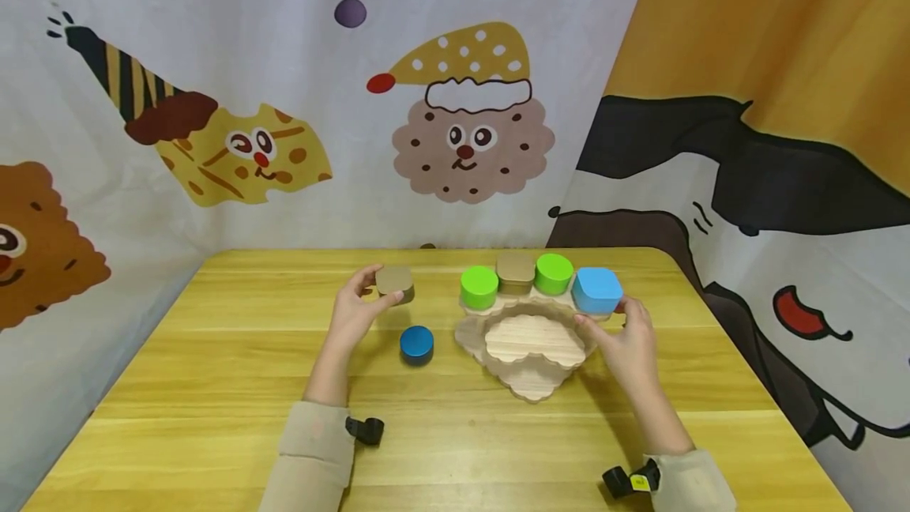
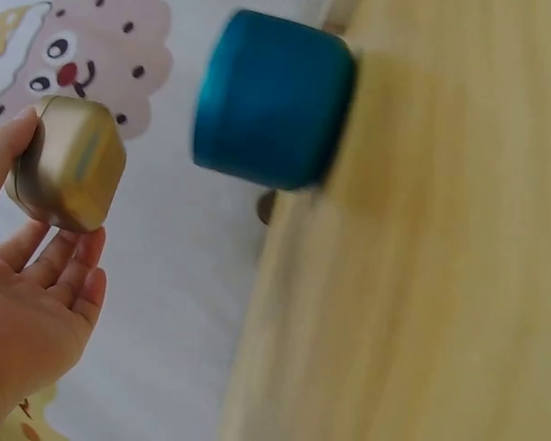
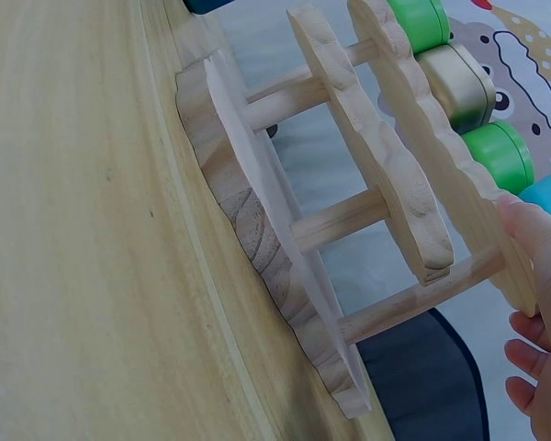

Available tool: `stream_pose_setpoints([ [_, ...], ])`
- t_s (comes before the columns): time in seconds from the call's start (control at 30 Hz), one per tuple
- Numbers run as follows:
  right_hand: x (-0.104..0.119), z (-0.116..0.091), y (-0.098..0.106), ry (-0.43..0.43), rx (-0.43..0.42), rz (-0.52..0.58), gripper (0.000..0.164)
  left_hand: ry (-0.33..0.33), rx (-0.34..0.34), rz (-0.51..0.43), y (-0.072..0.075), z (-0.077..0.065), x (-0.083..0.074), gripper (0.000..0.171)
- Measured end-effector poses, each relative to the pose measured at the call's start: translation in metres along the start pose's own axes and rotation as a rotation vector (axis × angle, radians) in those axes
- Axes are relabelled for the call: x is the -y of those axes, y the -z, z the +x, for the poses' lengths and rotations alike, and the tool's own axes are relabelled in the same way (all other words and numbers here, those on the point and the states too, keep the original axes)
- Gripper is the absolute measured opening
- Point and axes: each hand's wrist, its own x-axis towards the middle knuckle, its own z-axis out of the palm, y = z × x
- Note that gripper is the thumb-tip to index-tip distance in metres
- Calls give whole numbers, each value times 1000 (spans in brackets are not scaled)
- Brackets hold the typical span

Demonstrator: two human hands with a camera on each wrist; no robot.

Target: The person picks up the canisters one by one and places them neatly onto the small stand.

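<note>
In the head view my left hand (image 1: 355,306) pinches a small gold tin (image 1: 394,281) between thumb and fingers, above the table. Below it a dark blue round tin (image 1: 416,344) stands on the tabletop. My right hand (image 1: 629,334) grips the right end of a tiered wooden stand (image 1: 533,338), thumb on the top shelf's edge. Beside that thumb sits a light blue tin (image 1: 597,289). Two green round tins (image 1: 479,287) and another gold tin (image 1: 515,272) share the top shelf. The right wrist view shows dowels (image 3: 340,220) joining the scalloped shelves.
The wooden table (image 1: 213,385) reaches back to a printed curtain (image 1: 284,38) with cartoon biscuits on it. Black straps with small devices (image 1: 366,431) sit on both wrists.
</note>
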Motion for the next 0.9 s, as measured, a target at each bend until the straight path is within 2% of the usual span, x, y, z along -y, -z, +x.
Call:
stream_pose_setpoints([
  [0.33,-1,0,-1,4,-4,-4,66,-55,-17,-30,-2,-9,-37,63],
  [0.6,-1,1,0,3,0,-1,66,-106,-2,-35,-5,-16,-61,62],
  [0.9,-1,1,0,-4,12,-6,68,-188,15,-29,-15,-29,-88,59],
])
